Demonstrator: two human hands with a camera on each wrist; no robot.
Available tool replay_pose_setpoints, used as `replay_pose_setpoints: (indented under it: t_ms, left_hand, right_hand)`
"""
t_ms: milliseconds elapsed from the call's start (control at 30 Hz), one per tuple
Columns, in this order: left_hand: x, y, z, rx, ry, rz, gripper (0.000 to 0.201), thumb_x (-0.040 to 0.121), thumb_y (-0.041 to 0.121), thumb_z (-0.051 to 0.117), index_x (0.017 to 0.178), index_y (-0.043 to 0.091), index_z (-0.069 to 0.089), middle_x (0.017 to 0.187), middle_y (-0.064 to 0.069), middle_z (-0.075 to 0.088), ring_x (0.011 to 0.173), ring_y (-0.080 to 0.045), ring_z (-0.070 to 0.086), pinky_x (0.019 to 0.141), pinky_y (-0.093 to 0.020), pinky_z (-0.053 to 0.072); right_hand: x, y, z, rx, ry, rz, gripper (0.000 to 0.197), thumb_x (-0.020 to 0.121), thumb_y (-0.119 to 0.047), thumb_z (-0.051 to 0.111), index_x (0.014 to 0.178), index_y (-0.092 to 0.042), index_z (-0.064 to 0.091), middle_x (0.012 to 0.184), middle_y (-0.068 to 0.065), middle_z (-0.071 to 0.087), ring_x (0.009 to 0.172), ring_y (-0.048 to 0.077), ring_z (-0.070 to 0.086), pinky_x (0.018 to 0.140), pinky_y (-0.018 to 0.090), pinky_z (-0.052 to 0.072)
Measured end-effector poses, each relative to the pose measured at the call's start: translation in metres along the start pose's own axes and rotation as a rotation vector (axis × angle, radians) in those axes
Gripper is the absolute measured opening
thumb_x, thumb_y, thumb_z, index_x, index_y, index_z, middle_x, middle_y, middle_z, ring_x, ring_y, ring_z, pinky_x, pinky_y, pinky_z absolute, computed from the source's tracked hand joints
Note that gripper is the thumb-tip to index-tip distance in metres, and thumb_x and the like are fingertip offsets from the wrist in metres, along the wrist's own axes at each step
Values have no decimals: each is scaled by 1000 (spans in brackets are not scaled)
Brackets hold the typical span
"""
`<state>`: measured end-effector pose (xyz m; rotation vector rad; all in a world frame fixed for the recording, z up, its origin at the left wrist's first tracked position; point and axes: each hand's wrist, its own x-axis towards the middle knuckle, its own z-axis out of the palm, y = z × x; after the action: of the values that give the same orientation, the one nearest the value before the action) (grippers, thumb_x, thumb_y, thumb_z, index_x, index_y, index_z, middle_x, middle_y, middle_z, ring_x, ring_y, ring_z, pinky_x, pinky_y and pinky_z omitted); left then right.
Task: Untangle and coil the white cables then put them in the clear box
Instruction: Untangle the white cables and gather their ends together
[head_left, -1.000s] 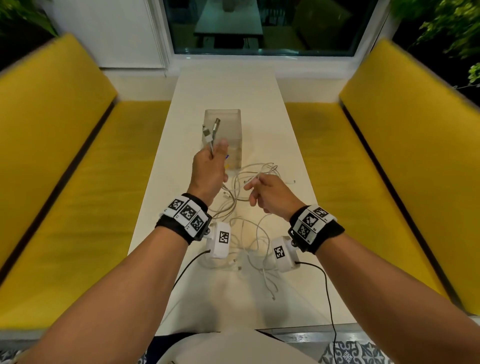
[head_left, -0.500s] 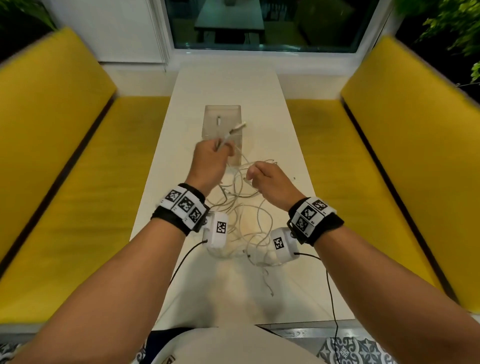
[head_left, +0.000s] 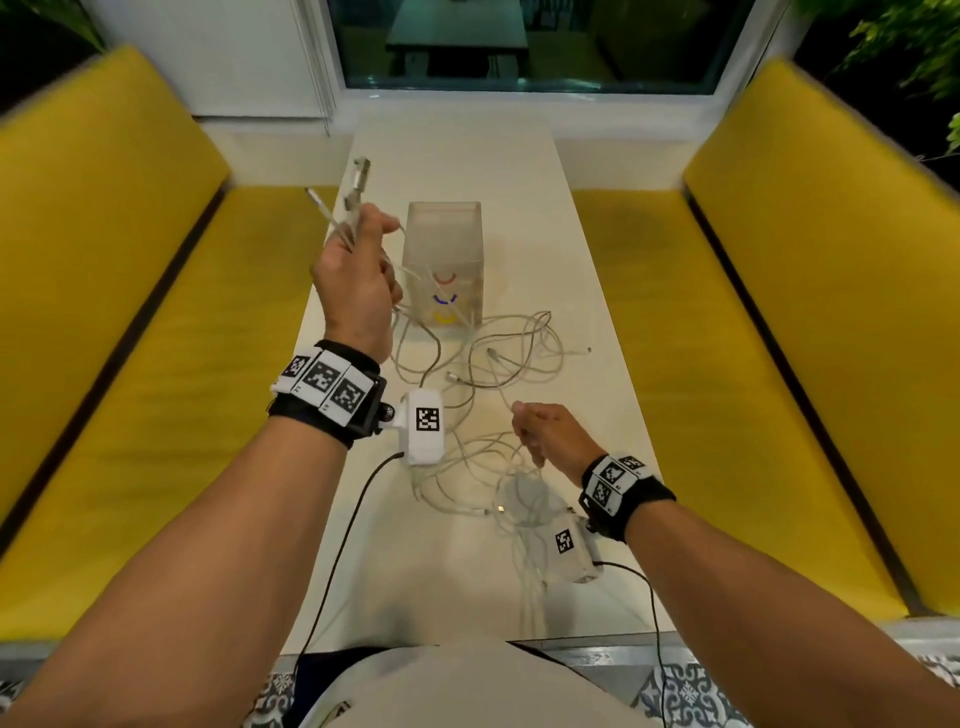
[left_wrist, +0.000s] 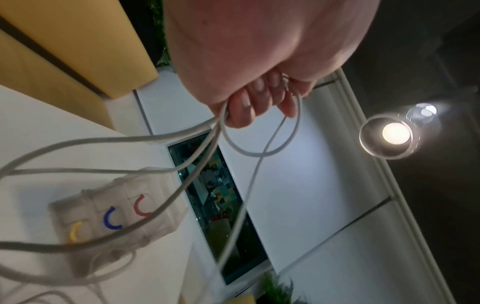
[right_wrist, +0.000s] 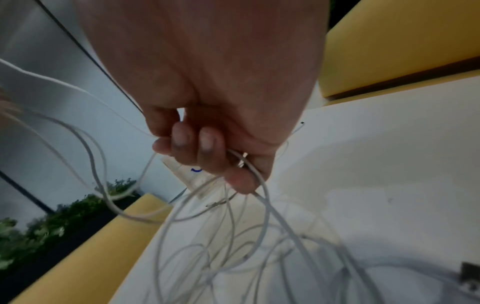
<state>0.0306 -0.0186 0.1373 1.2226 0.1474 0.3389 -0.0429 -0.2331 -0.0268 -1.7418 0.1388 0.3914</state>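
A tangle of white cables (head_left: 511, 353) lies on the white table (head_left: 519, 176) in front of the clear box (head_left: 444, 234). My left hand (head_left: 358, 270), raised to the left of the box, grips cable ends whose plugs (head_left: 360, 176) stick up out of the fist. In the left wrist view my curled fingers (left_wrist: 249, 102) hold a loop of cable (left_wrist: 259, 152), and the clear box (left_wrist: 114, 218) with its red, blue and yellow marks stands below. My right hand (head_left: 545, 431), low over the table's near half, grips cable strands (right_wrist: 262, 197) that trail into the tangle.
Yellow benches (head_left: 130, 312) run along both sides of the narrow table. A window (head_left: 519, 47) closes off the far end. Black leads (head_left: 337, 545) from the wrist cameras hang over the near table edge. A ceiling lamp (left_wrist: 394, 133) shows in the left wrist view.
My left hand has lifted up and to the left with the cable ends. My right hand has pulled back toward me and to the right, drawing the strands apart.
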Motion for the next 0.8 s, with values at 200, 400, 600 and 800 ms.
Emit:
replay_pose_setpoints:
  t_ms: [200,400,600,800]
  left_hand:
    - [-27,-28,-5,233,-155,-69,19,92,30,72,83,20,59,47,14,52,47,-9,34,47,-28,29]
    - [-47,-47,7,356,-285,-60,22,87,20,78,77,15,60,50,18,52,44,3,43,48,-15,38]
    - [-45,-49,15,455,-303,-13,27,90,19,72,72,3,61,59,3,57,53,-10,48,53,-27,41]
    - [-29,-36,13,484,-218,27,24,92,16,70,70,12,61,59,5,53,45,-3,43,47,-22,37]
  right_hand:
    - [-6,-43,-3,328,105,-3,24,103,-13,38,85,-15,53,60,-3,35,53,15,23,51,29,15]
    - [-13,-96,1,152,52,-198,21,107,-30,42,98,-20,59,61,-2,34,45,12,23,44,20,17]
    - [-16,-118,9,59,-45,-327,39,106,-15,47,74,-30,64,59,-1,35,42,10,25,42,19,21]
    - [-15,-105,4,65,-77,-261,24,106,-18,48,100,-5,68,63,4,35,49,11,28,46,22,22]
